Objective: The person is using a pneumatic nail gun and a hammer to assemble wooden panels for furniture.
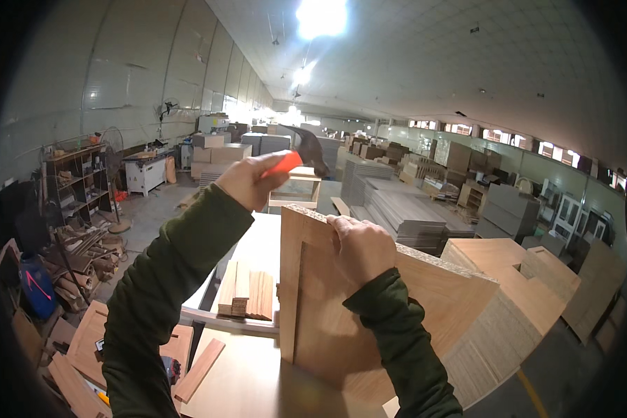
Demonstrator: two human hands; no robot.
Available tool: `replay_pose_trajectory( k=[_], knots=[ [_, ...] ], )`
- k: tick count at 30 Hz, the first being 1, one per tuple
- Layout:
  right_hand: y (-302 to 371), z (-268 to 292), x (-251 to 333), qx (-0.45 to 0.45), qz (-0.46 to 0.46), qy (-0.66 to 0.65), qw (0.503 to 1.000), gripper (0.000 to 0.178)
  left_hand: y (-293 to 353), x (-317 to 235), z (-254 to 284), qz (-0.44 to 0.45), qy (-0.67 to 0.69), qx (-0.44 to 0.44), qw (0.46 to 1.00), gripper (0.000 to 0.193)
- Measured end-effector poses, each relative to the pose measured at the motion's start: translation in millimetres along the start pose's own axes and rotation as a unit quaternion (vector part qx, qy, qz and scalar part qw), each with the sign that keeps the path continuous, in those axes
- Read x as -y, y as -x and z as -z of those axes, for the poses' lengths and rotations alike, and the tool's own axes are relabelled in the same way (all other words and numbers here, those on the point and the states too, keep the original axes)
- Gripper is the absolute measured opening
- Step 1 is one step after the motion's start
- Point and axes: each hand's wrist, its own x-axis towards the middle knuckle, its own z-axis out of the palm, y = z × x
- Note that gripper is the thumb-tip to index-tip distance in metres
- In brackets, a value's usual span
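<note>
The left hand [249, 182] is closed around a hammer [284, 164], raised above a panel [348, 306] standing upright on the near bench [247, 373]. The right hand [364, 252], curled over the panel's top edge, grips it. Wood strips [260, 294] lie left of the panel.

The hammer [311, 149], with a bright orange handle and dark claw head, is raised in the air, apart from the wooden panel [425, 306]. The panel, light brown and grained, stands upright on the counter [247, 366], its rough, speckled chipboard edge facing up.
</note>
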Motion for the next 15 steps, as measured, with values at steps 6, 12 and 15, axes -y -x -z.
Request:
replay_pose_trajectory(
  k=[6, 12, 15],
  knots=[
    [3, 0, 2, -0.013, 0.0, 0.0, 1.0, 0.018, 3, -6, -5, -0.059, -0.24, 0.05, 0.968, 0.036],
    [5, 9, 1, -0.031, 0.007, 0.015, 0.999, 0.01, 9, -9, -4, -0.09, -0.149, -0.015, 0.985, 0.042],
    [20, 33, -17, 0.028, -0.037, 0.054, 0.997, 0.007, 22, -18, -8, -0.057, -0.207, 0.004, 0.977, 0.039]
  ],
)
